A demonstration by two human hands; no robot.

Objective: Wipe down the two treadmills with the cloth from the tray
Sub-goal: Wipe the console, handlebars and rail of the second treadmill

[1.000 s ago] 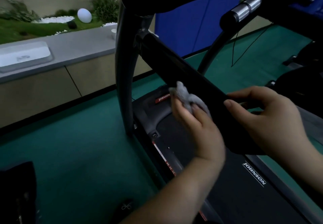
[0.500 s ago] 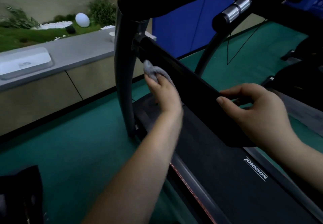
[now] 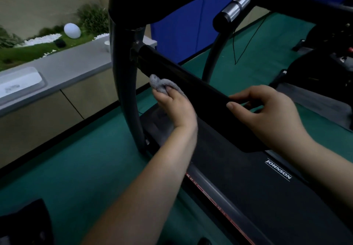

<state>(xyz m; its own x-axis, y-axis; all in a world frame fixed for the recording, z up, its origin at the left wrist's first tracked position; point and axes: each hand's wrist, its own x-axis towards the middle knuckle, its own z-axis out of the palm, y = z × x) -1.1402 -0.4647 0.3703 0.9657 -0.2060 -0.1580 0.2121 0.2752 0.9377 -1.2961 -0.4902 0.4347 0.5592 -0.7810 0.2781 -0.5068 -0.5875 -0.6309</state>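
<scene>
A black treadmill (image 3: 257,197) fills the middle and right of the view, its belt marked JOHNSON. A black crossbar (image 3: 191,84) runs diagonally between the grey uprights. My left hand (image 3: 177,107) grips a bunched grey cloth (image 3: 162,83) and presses it against the near face of the crossbar, towards its left end. My right hand (image 3: 267,111) holds the lower right end of the crossbar, thumb on the near face and fingers curled over the top. A second dark machine (image 3: 328,59) stands at the right edge.
Green floor (image 3: 66,178) surrounds the treadmill. A grey counter (image 3: 72,65) with a white tray (image 3: 19,83) runs along the left, with plants and a white globe lamp (image 3: 72,30) behind. A blue panel (image 3: 181,30) stands at the back. A dark object (image 3: 24,223) sits bottom left.
My left hand slid the cloth up along the crossbar towards its left end, then came back down a little. My right hand kept its hold on the bar.
</scene>
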